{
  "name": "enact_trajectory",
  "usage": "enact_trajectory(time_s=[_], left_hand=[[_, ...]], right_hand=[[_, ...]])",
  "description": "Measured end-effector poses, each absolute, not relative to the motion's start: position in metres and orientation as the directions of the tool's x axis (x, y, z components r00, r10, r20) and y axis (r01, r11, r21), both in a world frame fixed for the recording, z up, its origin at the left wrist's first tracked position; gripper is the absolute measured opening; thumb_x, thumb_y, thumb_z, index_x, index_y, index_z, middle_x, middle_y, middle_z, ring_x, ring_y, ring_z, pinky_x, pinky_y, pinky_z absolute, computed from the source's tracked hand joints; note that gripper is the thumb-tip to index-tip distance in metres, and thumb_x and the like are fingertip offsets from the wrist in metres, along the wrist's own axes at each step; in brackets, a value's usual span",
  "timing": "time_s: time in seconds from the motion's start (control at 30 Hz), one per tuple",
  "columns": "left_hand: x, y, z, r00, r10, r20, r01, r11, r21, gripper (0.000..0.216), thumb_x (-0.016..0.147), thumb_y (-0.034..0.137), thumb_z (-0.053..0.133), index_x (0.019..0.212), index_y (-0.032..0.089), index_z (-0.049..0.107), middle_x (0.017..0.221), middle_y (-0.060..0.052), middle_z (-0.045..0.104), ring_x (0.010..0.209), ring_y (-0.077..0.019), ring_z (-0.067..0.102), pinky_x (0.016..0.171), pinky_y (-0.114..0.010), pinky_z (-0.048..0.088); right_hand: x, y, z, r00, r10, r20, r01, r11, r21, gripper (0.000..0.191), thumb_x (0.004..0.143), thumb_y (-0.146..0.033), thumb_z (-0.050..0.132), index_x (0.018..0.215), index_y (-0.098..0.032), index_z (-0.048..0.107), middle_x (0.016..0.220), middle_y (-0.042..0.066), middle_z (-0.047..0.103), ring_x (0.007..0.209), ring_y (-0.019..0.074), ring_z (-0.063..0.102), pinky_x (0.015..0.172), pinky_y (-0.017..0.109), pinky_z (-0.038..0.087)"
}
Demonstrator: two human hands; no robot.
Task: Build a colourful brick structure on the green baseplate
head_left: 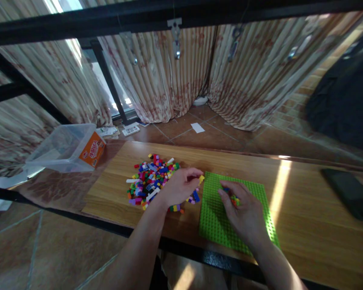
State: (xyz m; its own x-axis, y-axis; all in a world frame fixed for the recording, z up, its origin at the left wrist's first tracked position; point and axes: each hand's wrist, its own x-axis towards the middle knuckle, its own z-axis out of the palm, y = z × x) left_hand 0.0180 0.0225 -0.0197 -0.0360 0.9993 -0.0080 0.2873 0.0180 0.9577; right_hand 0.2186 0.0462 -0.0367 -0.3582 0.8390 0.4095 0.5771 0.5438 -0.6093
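My left hand [180, 188] pinches a small yellow building brick [201, 179] between thumb and fingertips. It hovers between the brick pile and the left edge of a green studded baseplate [213, 225]. Over the baseplate, my right hand [245, 207] is curled around several small bricks [235, 200], yellow, green and orange among them. A blue brick [226, 189] shows at its fingertips. The hand partly hides these bricks, and whether they touch the baseplate cannot be made out. Mixed coloured bricks [149, 177] lie heaped beside and partly behind my left hand.
A wooden board [109, 197] lies under the pile and baseplate. At the left stands a clear plastic bin [60, 155] with an orange label. A dark, phone-like slab [347, 193] rests at the right. Behind the table hang curtains [169, 80], with a black bar [151, 18] across the top.
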Motion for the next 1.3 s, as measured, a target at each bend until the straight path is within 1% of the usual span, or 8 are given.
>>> enact_trajectory(time_s=[0.1, 0.23, 0.33, 0.47, 0.57, 0.8, 1.0, 1.3], left_hand=[[0.045, 0.029, -0.025, 0.010, 0.987, -0.162, 0.033, 0.161, 0.986, 0.030, 0.087, 0.013, 0.050, 0.114, 0.015, 0.064, 0.098, -0.006, 0.071, 0.077, -0.0128, 0.069, 0.069, -0.025, 0.055], [0.068, 0.035, -0.028, 0.036, 0.967, -0.254, -0.198, 0.256, 0.946, 0.031, 0.084, 0.007, 0.051, 0.112, 0.013, 0.063, 0.089, -0.004, 0.069, 0.070, -0.0092, 0.066, 0.070, -0.024, 0.053], [0.080, 0.037, -0.028, 0.090, 0.957, -0.276, -0.299, 0.290, 0.909, 0.031, 0.084, 0.007, 0.053, 0.112, 0.013, 0.062, 0.086, -0.003, 0.067, 0.071, -0.0095, 0.065, 0.072, -0.024, 0.052], [0.091, 0.038, -0.029, 0.128, 0.946, -0.299, -0.331, 0.325, 0.886, 0.030, 0.084, 0.008, 0.054, 0.113, 0.013, 0.062, 0.086, -0.003, 0.067, 0.069, -0.0092, 0.064, 0.072, -0.025, 0.052], [0.093, 0.039, -0.033, 0.102, 0.944, -0.314, -0.287, 0.330, 0.899, 0.031, 0.085, 0.008, 0.053, 0.115, 0.014, 0.061, 0.084, -0.003, 0.067, 0.065, -0.0093, 0.064, 0.068, -0.024, 0.052], [0.084, 0.047, -0.045, -0.158, 0.950, -0.268, -0.033, 0.266, 0.963, 0.029, 0.087, 0.007, 0.047, 0.111, 0.012, 0.063, 0.101, -0.010, 0.070, 0.072, -0.0111, 0.068, 0.068, -0.023, 0.053], [0.084, 0.048, -0.059, -0.130, 0.985, -0.115, 0.162, 0.136, 0.977, 0.034, 0.085, 0.009, 0.046, 0.116, 0.012, 0.061, 0.106, -0.012, 0.072, 0.079, -0.0163, 0.071, 0.075, -0.031, 0.057], [0.086, 0.043, -0.052, -0.079, 0.996, -0.030, 0.383, 0.058, 0.922, 0.037, 0.086, 0.013, 0.049, 0.121, 0.014, 0.061, 0.110, -0.010, 0.072, 0.098, -0.0192, 0.069, 0.095, -0.036, 0.053]], right_hand=[[0.228, 0.048, -0.035, -0.366, 0.865, 0.343, 0.562, 0.500, -0.659, 0.029, 0.091, -0.041, 0.054, 0.111, -0.024, 0.064, 0.104, 0.006, 0.067, 0.086, 0.0196, 0.065, 0.082, 0.040, 0.052], [0.240, 0.053, -0.038, -0.410, 0.884, 0.226, 0.524, 0.430, -0.735, 0.045, 0.084, -0.048, 0.063, 0.122, -0.026, 0.059, 0.116, 0.007, 0.064, 0.093, 0.0210, 0.065, 0.084, 0.041, 0.053], [0.247, 0.057, -0.038, -0.436, 0.878, 0.196, 0.520, 0.424, -0.742, 0.044, 0.083, -0.049, 0.065, 0.120, -0.027, 0.061, 0.115, 0.007, 0.065, 0.099, 0.0231, 0.064, 0.088, 0.043, 0.052], [0.253, 0.061, -0.037, -0.418, 0.889, 0.186, 0.534, 0.407, -0.741, 0.035, 0.084, -0.049, 0.063, 0.110, -0.026, 0.066, 0.104, 0.006, 0.068, 0.094, 0.0231, 0.065, 0.083, 0.041, 0.053], [0.260, 0.067, -0.040, -0.389, 0.897, 0.210, 0.552, 0.409, -0.727, 0.034, 0.081, -0.049, 0.065, 0.105, -0.024, 0.067, 0.099, 0.006, 0.068, 0.089, 0.0227, 0.066, 0.079, 0.039, 0.053], [0.273, 0.087, -0.056, -0.355, 0.905, 0.233, 0.693, 0.423, -0.584, 0.035, 0.077, -0.046, 0.067, 0.100, -0.021, 0.069, 0.097, 0.008, 0.067, 0.087, 0.0243, 0.063, 0.079, 0.041, 0.051], [0.263, 0.092, -0.061, -0.434, 0.873, 0.221, 0.698, 0.481, -0.530, 0.030, 0.075, -0.042, 0.068, 0.099, -0.025, 0.073, 0.102, 0.008, 0.065, 0.098, 0.0281, 0.060, 0.087, 0.050, 0.048], [0.260, 0.097, -0.064, -0.431, 0.888, 0.161, 0.687, 0.439, -0.580, 0.030, 0.073, -0.045, 0.069, 0.098, -0.028, 0.074, 0.104, 0.007, 0.065, 0.099, 0.0279, 0.061, 0.087, 0.052, 0.048]])
